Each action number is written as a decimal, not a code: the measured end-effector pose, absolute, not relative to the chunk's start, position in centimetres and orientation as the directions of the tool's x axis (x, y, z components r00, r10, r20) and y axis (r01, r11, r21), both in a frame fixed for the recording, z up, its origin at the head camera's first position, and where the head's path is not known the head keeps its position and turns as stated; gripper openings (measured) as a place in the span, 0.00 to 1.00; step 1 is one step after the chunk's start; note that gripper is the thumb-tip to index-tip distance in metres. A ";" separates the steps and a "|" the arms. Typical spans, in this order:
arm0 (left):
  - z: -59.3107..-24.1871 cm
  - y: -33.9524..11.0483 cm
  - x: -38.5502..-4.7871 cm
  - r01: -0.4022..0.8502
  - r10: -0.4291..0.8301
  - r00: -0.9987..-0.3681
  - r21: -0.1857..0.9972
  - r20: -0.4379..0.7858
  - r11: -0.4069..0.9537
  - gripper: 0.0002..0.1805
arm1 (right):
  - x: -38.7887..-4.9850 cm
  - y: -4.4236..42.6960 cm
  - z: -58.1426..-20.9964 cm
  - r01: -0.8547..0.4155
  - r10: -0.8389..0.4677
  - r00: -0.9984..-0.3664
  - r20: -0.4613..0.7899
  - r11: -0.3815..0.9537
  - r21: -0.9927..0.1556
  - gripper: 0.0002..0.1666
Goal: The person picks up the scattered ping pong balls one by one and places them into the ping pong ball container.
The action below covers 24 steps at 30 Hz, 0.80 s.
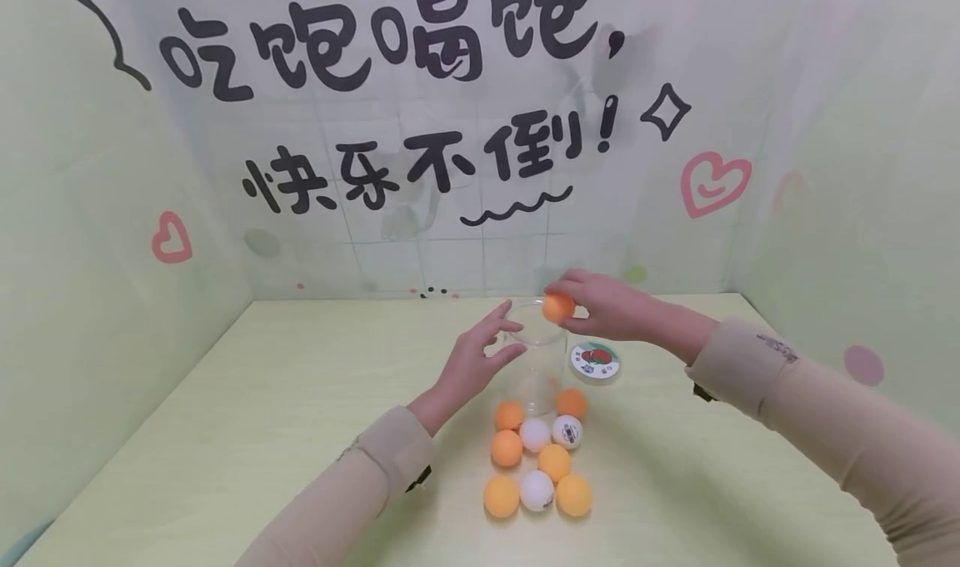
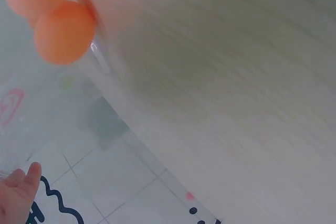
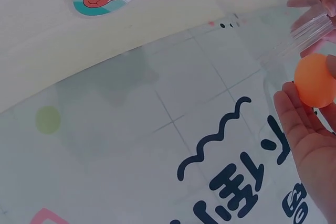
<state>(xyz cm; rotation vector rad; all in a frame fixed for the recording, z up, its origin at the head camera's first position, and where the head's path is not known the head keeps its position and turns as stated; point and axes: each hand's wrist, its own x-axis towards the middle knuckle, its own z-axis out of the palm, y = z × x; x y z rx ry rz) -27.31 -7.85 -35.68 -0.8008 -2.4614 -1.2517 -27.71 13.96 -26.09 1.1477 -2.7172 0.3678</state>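
Note:
A clear plastic jar point(image 1: 546, 363) stands at the middle of the table, its open mouth upward. My left hand point(image 1: 480, 352) holds it near the rim from the left, thumb in front and fingers behind. In the left wrist view only a few fingers of this hand point(image 2: 18, 195) show. Between thumb and fingers, my right hand point(image 1: 611, 307) pinches an orange ping-pong ball point(image 1: 558, 308) at the jar's rim. The right wrist view shows that ball point(image 3: 316, 81) against the fingers too. Before the jar lie several ping-pong balls, orange point(image 1: 507, 449) and white point(image 1: 537, 491).
Right of the jar lies a round lid point(image 1: 596, 360) with a tomato sticker. The pale wooden table point(image 1: 300, 400) ends at a hanging cloth point(image 1: 420, 258) with dark lettering at the back. Similar cloth hangs at both sides.

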 end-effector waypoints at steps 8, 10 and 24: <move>-35.7 -7.9 -27.5 0.608 0.361 -0.793 0.622 0.490 0.492 0.16 | -28.3 12.8 -26.4 -0.721 -0.692 -0.692 0.204 0.676 -0.153 0.24; -35.7 -8.0 -27.5 0.608 0.359 -0.793 0.621 0.491 0.494 0.15 | -28.4 12.5 -26.4 -0.718 -0.695 -0.696 0.181 0.680 -0.152 0.24; -35.7 -8.0 -27.5 0.644 0.362 -0.764 0.601 0.534 0.473 0.14 | -29.1 11.3 -26.1 -0.744 -0.738 -0.668 0.098 0.660 -0.099 0.24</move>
